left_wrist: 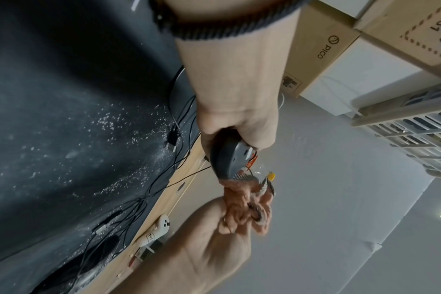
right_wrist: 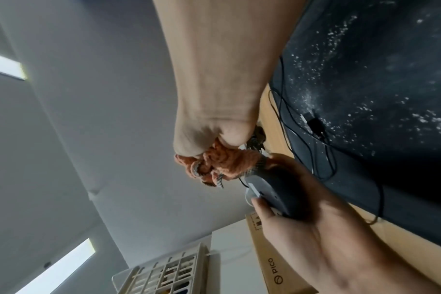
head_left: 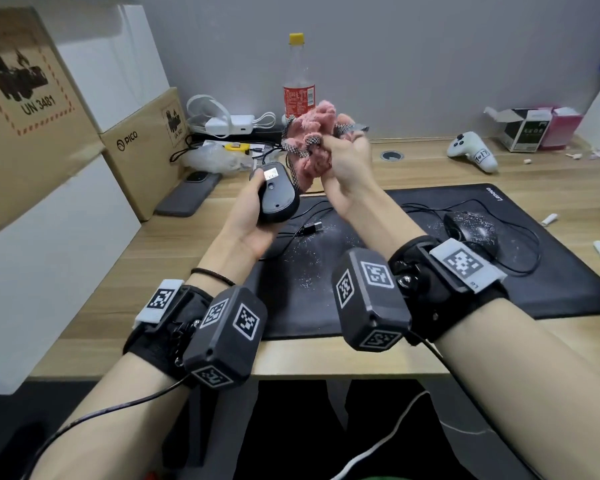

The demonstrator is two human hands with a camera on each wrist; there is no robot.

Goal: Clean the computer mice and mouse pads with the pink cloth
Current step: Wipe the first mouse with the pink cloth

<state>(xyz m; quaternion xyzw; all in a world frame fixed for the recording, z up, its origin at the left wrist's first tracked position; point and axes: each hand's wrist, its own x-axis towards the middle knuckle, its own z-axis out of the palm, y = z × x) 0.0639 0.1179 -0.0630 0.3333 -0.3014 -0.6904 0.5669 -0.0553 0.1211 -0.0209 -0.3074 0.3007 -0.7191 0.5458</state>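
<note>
My left hand [head_left: 257, 206] grips a black wired mouse [head_left: 278, 192] above the desk, its underside with a label turned up toward me. The same mouse [left_wrist: 227, 157] [right_wrist: 277, 191] shows in both wrist views. My right hand [head_left: 347, 168] grips the bunched pink cloth [head_left: 312, 133], which has a checked trim, just right of the mouse. The cloth [left_wrist: 244, 206] [right_wrist: 222, 161] touches the mouse's front end. A second black mouse [head_left: 471, 230], speckled with white dust, lies on the black mouse pad [head_left: 551, 271]. White crumbs dust the pad's middle.
Cardboard boxes [head_left: 142, 147] stand at the left with a dark phone [head_left: 187, 195] beside them. A plastic bottle [head_left: 298, 81], white chargers [head_left: 229, 123] and cables sit at the back. A white controller [head_left: 471, 150] and small boxes [head_left: 530, 128] lie back right.
</note>
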